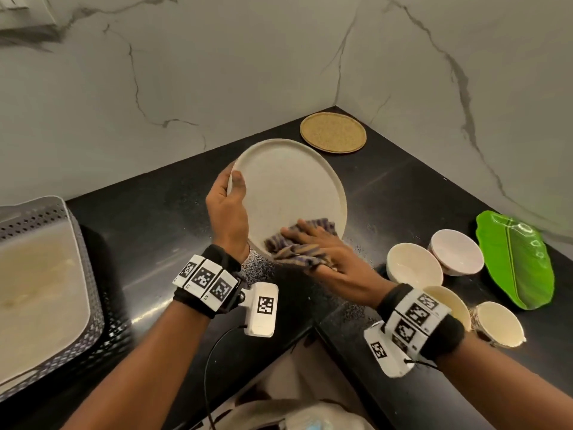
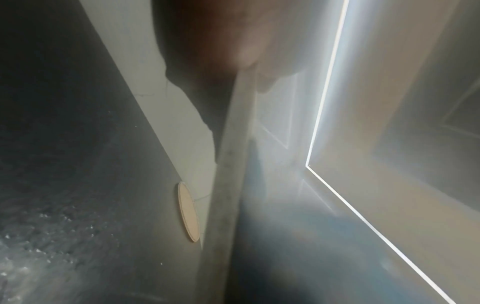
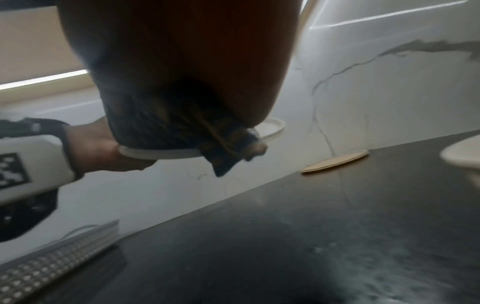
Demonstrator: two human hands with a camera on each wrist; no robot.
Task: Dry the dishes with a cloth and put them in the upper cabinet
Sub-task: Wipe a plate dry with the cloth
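Note:
A round off-white plate (image 1: 288,187) is held tilted above the black counter (image 1: 148,231). My left hand (image 1: 228,206) grips its left rim, thumb on the face and fingers behind. A striped purple-and-tan cloth (image 1: 297,252) lies bunched against the plate's lower part. My right hand (image 1: 338,268) holds that cloth and presses it on the plate, the index finger stretched over it. In the left wrist view the plate (image 2: 233,164) shows edge-on under blurred fingers (image 2: 207,51). The right wrist view has the cloth (image 3: 166,127) hanging below my palm over the plate (image 3: 155,153).
A round woven mat (image 1: 333,132) lies in the counter corner by the marble wall. To the right sit cream bowls (image 1: 414,266) (image 1: 455,251) (image 1: 499,322) and a green leaf-shaped dish (image 1: 516,259). A perforated grey basket (image 1: 46,274) stands at the left.

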